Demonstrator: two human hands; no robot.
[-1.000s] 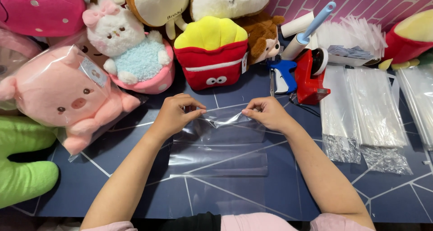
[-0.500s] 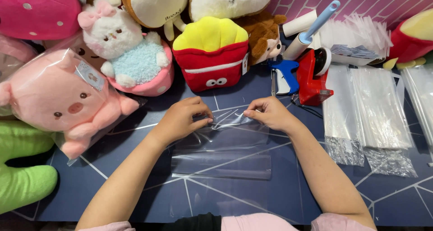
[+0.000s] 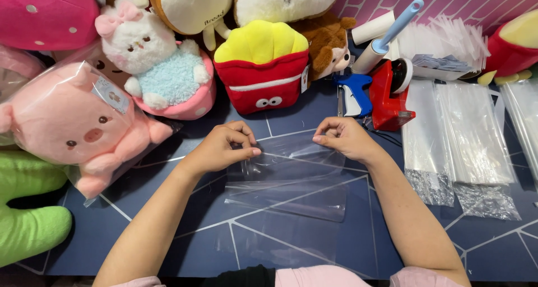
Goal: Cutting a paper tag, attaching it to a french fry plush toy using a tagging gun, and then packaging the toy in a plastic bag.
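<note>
I note a clear plastic bag (image 3: 288, 178) lying flat at the near middle of the dark blue table (image 3: 168, 220), its far edge pinched at the left corner by my left hand (image 3: 221, 147) and at the right corner by my right hand (image 3: 344, 137), fingers pressed together on the film. Plush toys crowd the far left, among them a bagged pink pig (image 3: 78, 124) and a fries-shaped plush (image 3: 262, 66). A red tape dispenser (image 3: 390, 94) and stacks of clear bags (image 3: 457, 136) lie at right; the bag's outline is hard to trace, and the green plush (image 3: 28, 214) is cut off.

One head-worn camera is looking steeply down from just above the person's chest, facing forward across the dark blue table (image 3: 168, 248). It is sitting close, taking in both forearms below and the plush toys (image 3: 260, 68) lining the far edge.
</note>
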